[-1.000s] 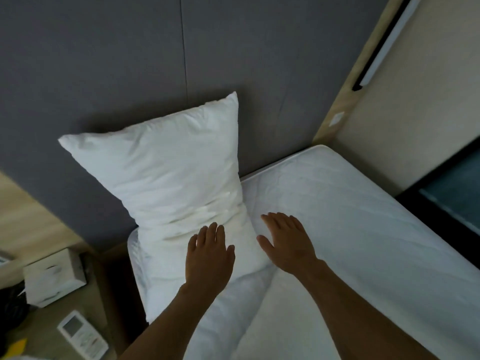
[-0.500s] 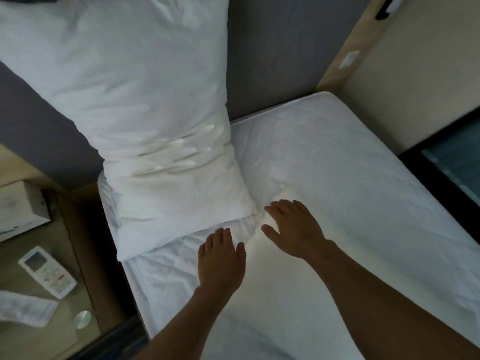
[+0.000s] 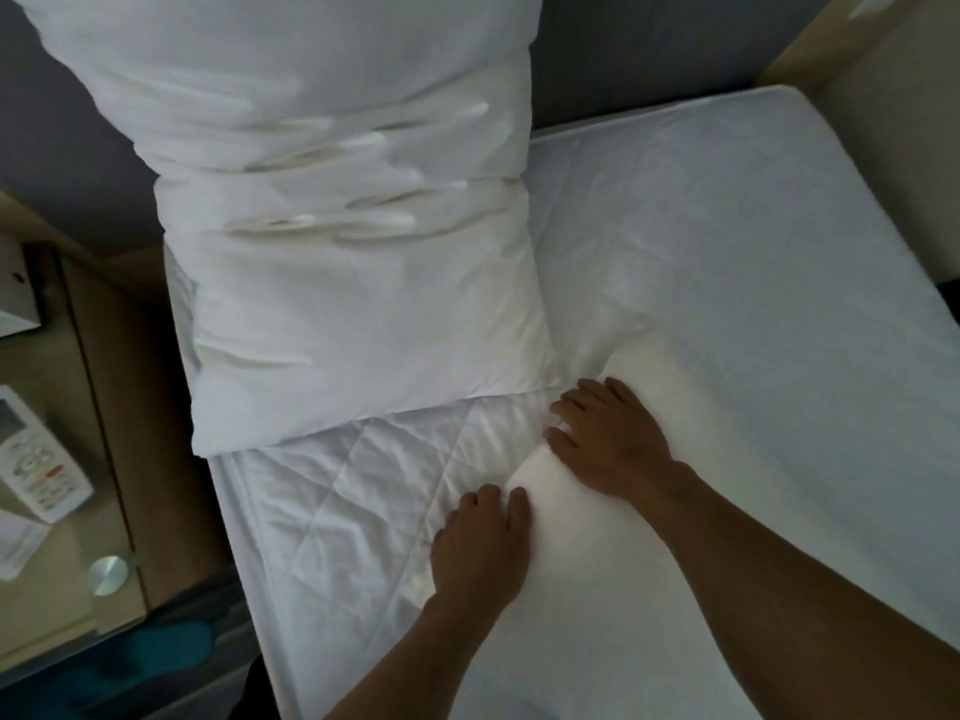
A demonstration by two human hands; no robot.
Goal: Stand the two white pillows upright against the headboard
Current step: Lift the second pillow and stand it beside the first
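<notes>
One white pillow (image 3: 353, 304) stands upright, its top leaning on the grey headboard (image 3: 67, 148) and its base on the left side of the mattress (image 3: 727, 226). A second white pillow (image 3: 597, 563) lies flat on the bed, nearer to me and to the right. My left hand (image 3: 478, 543) rests on its left edge with the fingertips curled down over it. My right hand (image 3: 608, 439) holds its far left corner, fingers bent over the edge. Both hands are apart from the standing pillow.
A nightstand (image 3: 78, 356) at the left of the bed carries a remote control (image 3: 36, 459), a white box (image 3: 15, 293), a paper slip and a small round metal disc (image 3: 107, 575). A beige wall (image 3: 883, 122) borders the bed on the right.
My hands have drawn back from the base of the standing pillow and now sit on the edge of the flat pillow. The view has tilted down and closer to the bed.
</notes>
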